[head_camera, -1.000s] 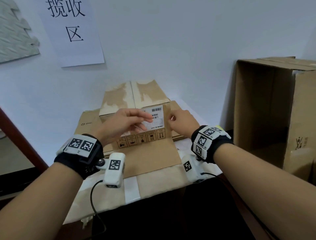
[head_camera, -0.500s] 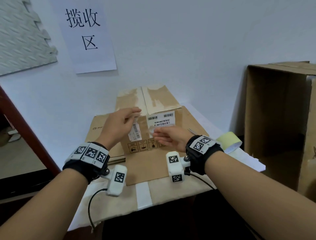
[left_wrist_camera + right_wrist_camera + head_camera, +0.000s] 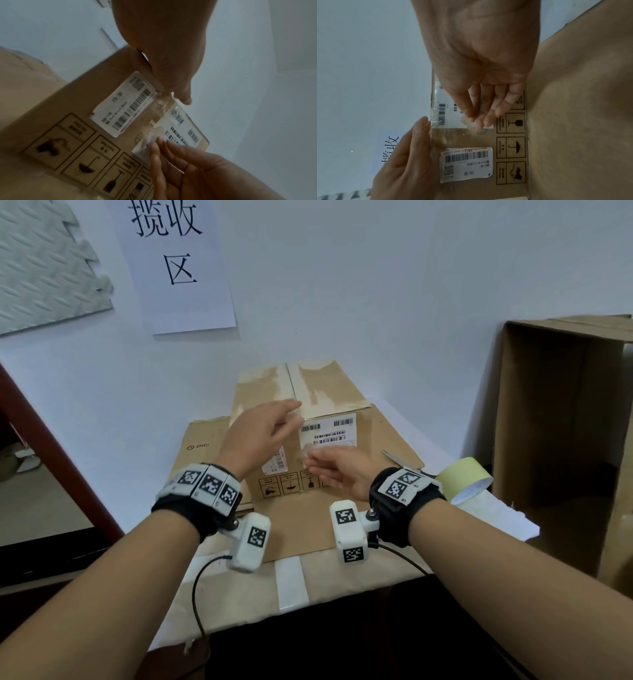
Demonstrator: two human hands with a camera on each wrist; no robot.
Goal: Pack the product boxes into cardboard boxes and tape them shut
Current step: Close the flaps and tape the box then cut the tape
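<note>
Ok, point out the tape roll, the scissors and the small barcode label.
tape roll [image 3: 460, 479], head view, on its yellowish outer band.
scissors [image 3: 390, 455], head view, on the metal blades; the handles are hidden behind the right wrist.
small barcode label [image 3: 466, 164], right wrist view, on the label's white middle.

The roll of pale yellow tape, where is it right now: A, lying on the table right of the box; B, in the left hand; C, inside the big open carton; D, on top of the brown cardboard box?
A: the roll of pale yellow tape lies on the table, right of the brown cardboard box, in neither hand.
</note>
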